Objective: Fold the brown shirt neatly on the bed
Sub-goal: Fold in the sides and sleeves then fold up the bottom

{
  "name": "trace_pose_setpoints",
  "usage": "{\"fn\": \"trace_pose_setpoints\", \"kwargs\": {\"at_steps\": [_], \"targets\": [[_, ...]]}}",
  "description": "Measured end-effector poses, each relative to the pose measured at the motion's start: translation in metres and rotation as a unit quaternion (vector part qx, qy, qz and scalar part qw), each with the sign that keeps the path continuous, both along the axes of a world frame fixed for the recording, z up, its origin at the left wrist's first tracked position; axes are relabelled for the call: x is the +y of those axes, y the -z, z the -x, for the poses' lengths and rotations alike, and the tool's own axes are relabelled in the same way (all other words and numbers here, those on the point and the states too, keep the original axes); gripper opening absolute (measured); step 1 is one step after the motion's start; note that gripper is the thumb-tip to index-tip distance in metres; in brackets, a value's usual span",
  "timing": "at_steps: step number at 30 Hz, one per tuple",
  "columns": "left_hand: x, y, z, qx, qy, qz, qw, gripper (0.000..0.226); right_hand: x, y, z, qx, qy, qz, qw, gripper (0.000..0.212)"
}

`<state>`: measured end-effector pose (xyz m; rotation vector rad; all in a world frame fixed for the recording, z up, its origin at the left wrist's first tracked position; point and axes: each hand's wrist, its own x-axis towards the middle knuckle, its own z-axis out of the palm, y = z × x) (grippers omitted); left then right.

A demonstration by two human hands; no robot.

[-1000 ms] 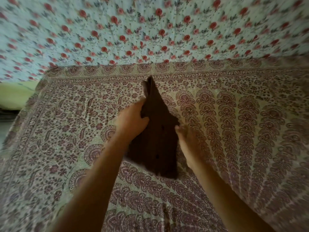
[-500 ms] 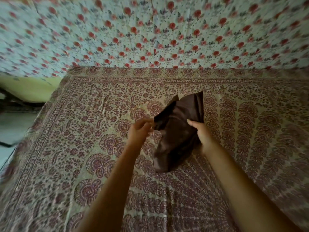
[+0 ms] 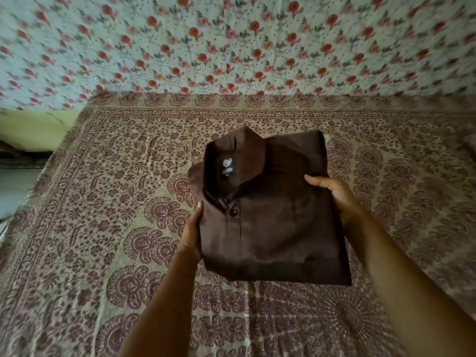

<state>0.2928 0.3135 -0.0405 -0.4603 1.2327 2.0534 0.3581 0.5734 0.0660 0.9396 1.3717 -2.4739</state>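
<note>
Flanking brown shirt, left hand, right hand

I am looking down on a wide bed spread with a cream cotton cover printed in maroon paisley and flower motifs. The cover lies flat across all of the surface I can see, with only faint creases. A scrollwork border band runs along its far edge and down its left side. Over the cover's middle sits a folded dark brown button-up shirt, collar toward the far left. I cannot tell whether its underside touches the cover.
</note>
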Motion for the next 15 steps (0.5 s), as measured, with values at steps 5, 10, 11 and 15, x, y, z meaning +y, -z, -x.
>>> {"fn": "trace_pose_setpoints", "kwargs": {"at_steps": [5,10,11,15], "targets": [[-0.024,0.033,0.006,0.127,0.057,0.241,0.96,0.028,0.017,0.081,-0.04,-0.15,-0.008,-0.072,0.986,0.02],[-0.022,0.09,-0.027,0.125,0.102,0.343,0.925,0.031,-0.007,0.161,-0.078,-0.229,-0.032,-0.127,0.964,0.062],[-0.023,0.094,-0.031,0.107,0.101,0.338,0.93,0.034,-0.012,0.174,-0.089,-0.223,-0.018,-0.162,0.961,0.072],[-0.031,0.088,-0.044,0.065,0.131,0.294,0.945,0.041,-0.041,0.191,-0.128,-0.173,0.056,-0.305,0.935,0.067]]}}
